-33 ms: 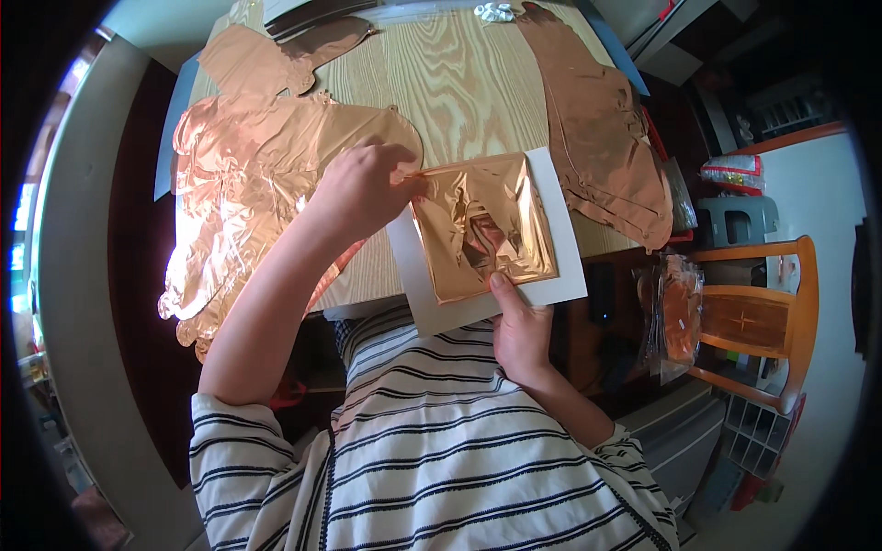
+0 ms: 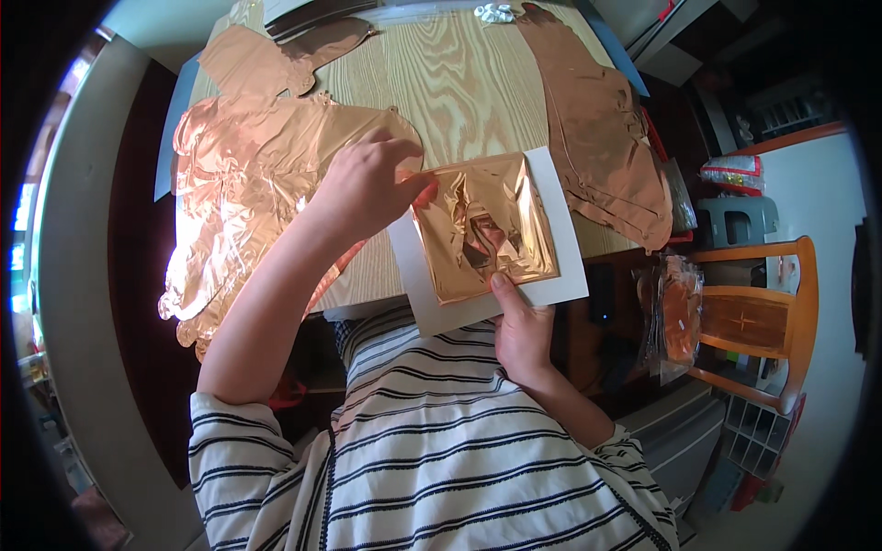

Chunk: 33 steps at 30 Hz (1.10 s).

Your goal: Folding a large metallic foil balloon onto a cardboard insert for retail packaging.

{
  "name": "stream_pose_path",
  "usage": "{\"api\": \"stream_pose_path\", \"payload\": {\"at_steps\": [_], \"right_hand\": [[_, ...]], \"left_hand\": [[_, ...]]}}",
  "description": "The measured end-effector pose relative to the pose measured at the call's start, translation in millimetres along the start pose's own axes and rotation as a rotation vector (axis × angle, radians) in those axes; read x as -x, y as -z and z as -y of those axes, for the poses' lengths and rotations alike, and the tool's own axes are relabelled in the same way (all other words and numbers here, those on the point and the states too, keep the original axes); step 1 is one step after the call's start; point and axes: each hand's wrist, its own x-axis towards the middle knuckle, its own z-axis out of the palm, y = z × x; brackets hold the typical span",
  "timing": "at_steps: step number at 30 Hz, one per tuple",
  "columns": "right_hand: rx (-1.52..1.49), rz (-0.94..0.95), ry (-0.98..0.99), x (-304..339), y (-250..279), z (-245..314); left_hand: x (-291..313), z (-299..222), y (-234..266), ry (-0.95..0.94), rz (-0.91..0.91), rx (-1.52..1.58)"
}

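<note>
A white card point(image 2: 566, 225) is held over the table's near edge, with a folded rose-gold foil balloon point(image 2: 533, 220) lying flat on it. The foil is creased and shiny. My right hand point(image 2: 524, 335) grips both at the lower edge, thumb on top and fingers hidden beneath. At the upper left corner of the foil, my left hand point(image 2: 372, 179) has its thumb and curled fingers closed on the foil's edge; the fingertips are partly hidden. A large flat foil balloon point(image 2: 248, 174) spreads on the table to the left, partly behind my left forearm.
Another flat foil balloon point(image 2: 602, 129) lies along the right of the wooden table point(image 2: 441, 64). A smaller foil piece point(image 2: 248, 60) sits at the far left, a crumpled white item point(image 2: 494, 12) at the back. At right, a wooden chair point(image 2: 799, 312) has clear-bagged foil point(image 2: 678, 317) beside it.
My left thumb has shifted slightly to the right over the foil's corner. The right hand, the card and the rest look nearly the same.
</note>
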Motion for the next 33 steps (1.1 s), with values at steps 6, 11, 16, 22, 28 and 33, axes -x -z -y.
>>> {"api": "stream_pose_path", "payload": {"at_steps": [6, 11, 16, 22, 28, 33], "right_hand": [[0.054, 0.032, 0.023, -1.8, 4.1, 11.4], [0.103, 0.015, -0.007, -0.2, 12.2, 13.8], [0.044, -0.013, 0.002, -3.1, 10.7, 18.0], [0.011, -0.019, -0.034, -0.7, 10.0, 18.4], [-0.001, 0.005, -0.012, 1.5, 16.2, 15.8], [-0.063, 0.02, -0.002, 4.0, 9.2, 17.7]], "left_hand": [[-24.0, -3.0, -10.0, -0.069, 0.247, 0.22], [-20.6, 2.1, -7.4, 0.083, 0.288, 0.375], [-13.2, 12.3, -16.8, 0.191, 0.266, 0.717], [-2.6, 4.1, -19.1, 0.117, 0.151, 0.439], [-8.8, -4.0, -13.8, 0.185, 0.214, 0.511], [-15.7, 7.1, -20.3, 0.292, 0.292, 0.732]]}}
